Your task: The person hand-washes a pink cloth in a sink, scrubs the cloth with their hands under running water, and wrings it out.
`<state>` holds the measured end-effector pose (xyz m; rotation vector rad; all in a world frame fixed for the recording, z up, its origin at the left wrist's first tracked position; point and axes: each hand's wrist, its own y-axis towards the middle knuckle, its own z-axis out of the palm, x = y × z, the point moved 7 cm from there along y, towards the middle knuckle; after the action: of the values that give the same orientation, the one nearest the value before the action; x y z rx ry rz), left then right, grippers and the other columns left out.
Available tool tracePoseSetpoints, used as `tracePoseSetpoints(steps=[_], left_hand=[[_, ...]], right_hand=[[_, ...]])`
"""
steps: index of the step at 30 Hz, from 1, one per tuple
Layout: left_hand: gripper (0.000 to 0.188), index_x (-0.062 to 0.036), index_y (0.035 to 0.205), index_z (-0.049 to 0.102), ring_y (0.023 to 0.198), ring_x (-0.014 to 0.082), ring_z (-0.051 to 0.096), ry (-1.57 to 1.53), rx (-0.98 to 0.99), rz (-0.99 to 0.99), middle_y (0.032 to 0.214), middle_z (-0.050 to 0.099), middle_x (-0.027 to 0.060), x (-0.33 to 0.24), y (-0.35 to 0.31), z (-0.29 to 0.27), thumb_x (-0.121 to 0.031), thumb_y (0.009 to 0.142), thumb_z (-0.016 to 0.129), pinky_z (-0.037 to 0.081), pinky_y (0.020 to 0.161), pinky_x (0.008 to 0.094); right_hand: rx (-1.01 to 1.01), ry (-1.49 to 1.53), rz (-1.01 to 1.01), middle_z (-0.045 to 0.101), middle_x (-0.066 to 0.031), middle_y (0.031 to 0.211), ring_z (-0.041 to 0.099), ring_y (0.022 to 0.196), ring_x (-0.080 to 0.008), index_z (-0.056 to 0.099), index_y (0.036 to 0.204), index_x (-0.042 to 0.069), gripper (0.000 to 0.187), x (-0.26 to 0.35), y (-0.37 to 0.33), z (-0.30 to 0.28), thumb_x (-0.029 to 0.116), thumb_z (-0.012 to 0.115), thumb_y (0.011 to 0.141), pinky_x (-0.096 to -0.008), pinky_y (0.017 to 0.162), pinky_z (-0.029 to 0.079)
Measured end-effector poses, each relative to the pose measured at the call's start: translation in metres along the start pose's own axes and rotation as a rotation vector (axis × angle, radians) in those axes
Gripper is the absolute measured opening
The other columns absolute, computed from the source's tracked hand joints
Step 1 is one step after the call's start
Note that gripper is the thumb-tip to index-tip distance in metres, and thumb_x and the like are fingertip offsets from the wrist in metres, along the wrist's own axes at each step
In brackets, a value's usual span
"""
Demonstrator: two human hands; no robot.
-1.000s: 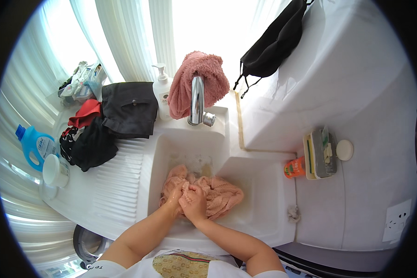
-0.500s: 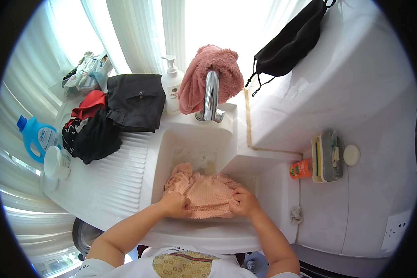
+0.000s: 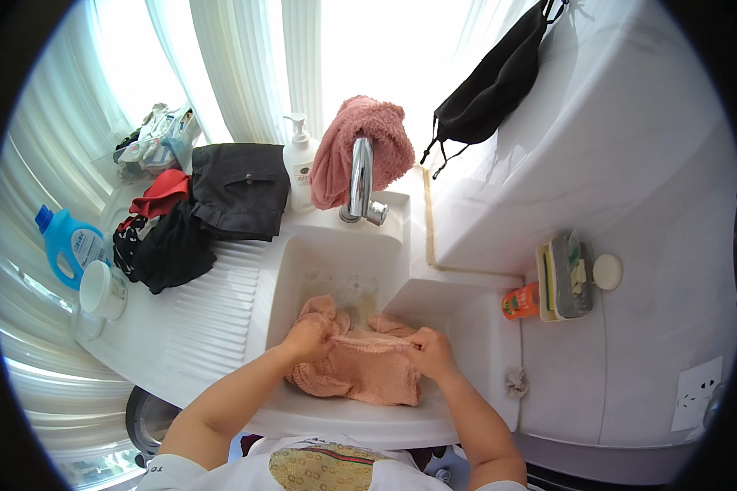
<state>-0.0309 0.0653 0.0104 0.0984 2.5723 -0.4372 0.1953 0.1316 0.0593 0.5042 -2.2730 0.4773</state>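
Observation:
A peach, waffle-textured garment (image 3: 368,372) is stretched between my hands low in the white sink (image 3: 446,307). My left hand (image 3: 309,338) is closed around a bunched part of it on the left. On the right, my right hand (image 3: 430,352) pinches its upper edge. That edge runs taut from one hand to the other, and the cloth hangs below it toward the sink's near wall. More of the garment lies crumpled behind my left hand. The chrome faucet (image 3: 360,176) stands at the back, with a dusty-pink towel (image 3: 367,147) draped over it.
Left of the sink is a ribbed washboard slope (image 3: 217,315). Dark trousers (image 3: 241,192), a black garment (image 3: 176,250), a red cloth (image 3: 160,194), a pump bottle (image 3: 301,172), a blue jug (image 3: 72,245) and a white tub (image 3: 102,290) stand around it. A soap box (image 3: 565,278) hangs right.
The garment's upper edge has been lifted and pulled taut between my hands, and its front now hangs lower toward me. Both hands have risen slightly, still gripping it.

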Motion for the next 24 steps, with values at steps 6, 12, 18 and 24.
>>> tracePoseSetpoints(steps=[6, 12, 18, 24], left_hand=[[0.017, -0.0057, 0.093, 0.054, 0.081, 0.0065, 0.05, -0.847, -0.04, 0.176, 0.086, 0.057, 0.0002, -0.029, -0.039, -0.083, -0.021, 0.091, 0.062, 0.042, 0.07, 0.0197], [0.044, -0.0051, 0.115, 0.05, 0.086, 0.0142, 0.059, -0.627, 0.122, 0.046, 0.094, 0.062, 0.0063, -0.037, -0.03, -0.071, -0.028, 0.083, 0.07, 0.046, 0.078, 0.0271], [0.055, -0.0052, 0.112, 0.064, 0.101, 0.0304, 0.063, 0.43, 0.78, -0.116, 0.108, 0.065, 0.0174, -0.007, -0.03, 0.043, -0.041, 0.071, 0.073, 0.05, 0.086, 0.0378], [0.038, -0.0045, 0.097, 0.069, 0.091, 0.0264, 0.065, 0.072, 0.305, 0.257, 0.098, 0.068, 0.0123, 0.008, -0.019, 0.028, -0.032, 0.071, 0.072, 0.051, 0.081, 0.0347]], right_hand=[[-0.238, 0.362, -0.149, 0.054, -0.0009, 0.069, 0.048, 0.064, -0.0085, 0.069, 0.075, 0.001, 0.007, 0.038, -0.037, -0.067, 0.004, 0.075, 0.072, -0.0237, 0.056, 0.038], [-0.107, 0.658, -0.126, 0.055, -0.0006, 0.081, 0.049, 0.072, -0.0106, 0.063, 0.09, 0.0, 0.018, -0.011, -0.007, -0.018, 0.016, 0.068, 0.083, -0.026, 0.064, 0.04], [0.406, -0.234, -0.129, 0.06, -0.0131, 0.107, 0.061, 0.094, -0.0239, 0.059, 0.109, 0.006, 0.034, -0.048, -0.024, 0.076, 0.026, 0.065, 0.082, -0.0366, 0.083, 0.047], [0.331, -0.475, -0.195, 0.065, -0.0169, 0.102, 0.064, 0.091, -0.0285, 0.067, 0.103, 0.007, 0.033, -0.037, -0.012, 0.083, 0.017, 0.065, 0.072, -0.0379, 0.08, 0.05]])
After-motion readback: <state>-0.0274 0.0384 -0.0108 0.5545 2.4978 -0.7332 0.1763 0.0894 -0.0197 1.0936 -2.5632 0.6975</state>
